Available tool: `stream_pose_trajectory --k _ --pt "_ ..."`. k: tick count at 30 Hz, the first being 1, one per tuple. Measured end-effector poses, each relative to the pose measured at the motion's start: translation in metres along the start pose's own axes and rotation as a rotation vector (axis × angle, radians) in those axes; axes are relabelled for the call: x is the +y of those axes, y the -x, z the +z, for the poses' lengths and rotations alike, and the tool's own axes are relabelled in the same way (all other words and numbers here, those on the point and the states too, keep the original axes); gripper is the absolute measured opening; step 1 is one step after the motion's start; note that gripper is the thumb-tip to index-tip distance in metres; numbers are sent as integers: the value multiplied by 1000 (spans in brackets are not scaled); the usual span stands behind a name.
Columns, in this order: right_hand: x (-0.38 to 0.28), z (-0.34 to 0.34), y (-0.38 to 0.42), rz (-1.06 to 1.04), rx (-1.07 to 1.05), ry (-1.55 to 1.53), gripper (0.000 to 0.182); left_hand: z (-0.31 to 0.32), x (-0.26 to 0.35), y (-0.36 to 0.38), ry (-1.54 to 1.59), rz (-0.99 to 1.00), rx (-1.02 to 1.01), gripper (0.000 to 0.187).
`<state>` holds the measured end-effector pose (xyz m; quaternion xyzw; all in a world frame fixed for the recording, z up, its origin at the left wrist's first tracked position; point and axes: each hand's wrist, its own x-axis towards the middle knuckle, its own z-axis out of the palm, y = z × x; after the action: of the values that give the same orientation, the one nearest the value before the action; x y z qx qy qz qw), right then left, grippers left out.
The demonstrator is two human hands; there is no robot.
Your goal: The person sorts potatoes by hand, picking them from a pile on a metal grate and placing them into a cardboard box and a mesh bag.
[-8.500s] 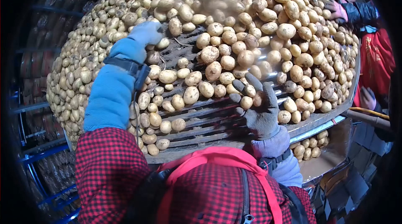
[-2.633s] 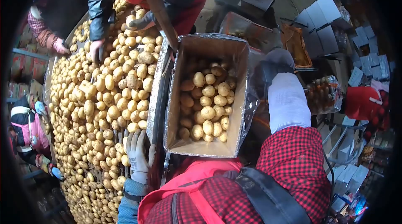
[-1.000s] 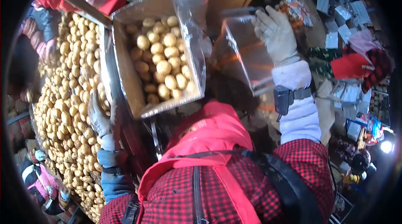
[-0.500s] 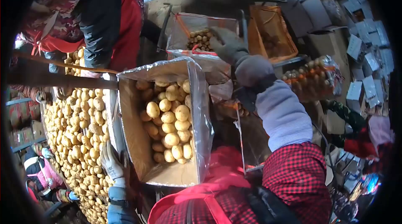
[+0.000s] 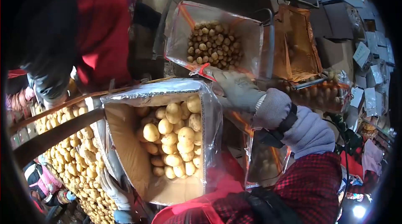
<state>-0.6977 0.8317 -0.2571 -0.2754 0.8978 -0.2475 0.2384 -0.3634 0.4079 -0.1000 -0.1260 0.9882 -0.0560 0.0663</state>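
My left hand [image 5: 114, 190], in a pale glove, lies with stretched fingers along the rim of the potato heap [image 5: 75, 153], beside the lined box. That cardboard box [image 5: 173, 192] has clear plastic over its edges and is partly filled with yellow potatoes [image 5: 171, 136]. My right hand [image 5: 236, 85], in a grey-white glove, is between this box and a plastic-lined crate [image 5: 251, 40] behind it. Its fingers point left, apart, near a red tie [image 5: 204, 69] on the crate's near edge; nothing shows in them. Smaller potatoes [image 5: 213, 44] lie inside the crate.
A wooden bar [image 5: 58, 134] crosses the heap towards the box. An orange mesh-lined crate [image 5: 299, 44] and a bag of potatoes [image 5: 318, 94] are at right. Another person in a red apron [image 5: 104, 27] stands at upper left. Cartons [image 5: 364, 56] are stacked far right.
My right hand has drawn back from above the small potatoes to the crate's near side. My view has shifted, showing more of the far crate. My left hand stays beside the box.
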Motion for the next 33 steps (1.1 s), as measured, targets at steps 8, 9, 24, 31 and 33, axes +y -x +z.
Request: stream_pose_trajectory --k 8,9,24,31,33 --pt "54 -80 -153 143 -235 -213 63 0 -2 2 -21 -67 -49 75" --pt "78 -64 -187 254 -243 -308 63 1 -2 2 -11 -84 -56 75" --pt "153 139 -192 248 -611 29 59 -3 -1 5 -21 -130 -103 81" --pt "175 102 -206 529 -572 367 59 -10 4 -4 -48 -76 -99 81" --pt "171 79 -208 575 -474 398 60 -7 3 -5 -41 -63 -67 81"
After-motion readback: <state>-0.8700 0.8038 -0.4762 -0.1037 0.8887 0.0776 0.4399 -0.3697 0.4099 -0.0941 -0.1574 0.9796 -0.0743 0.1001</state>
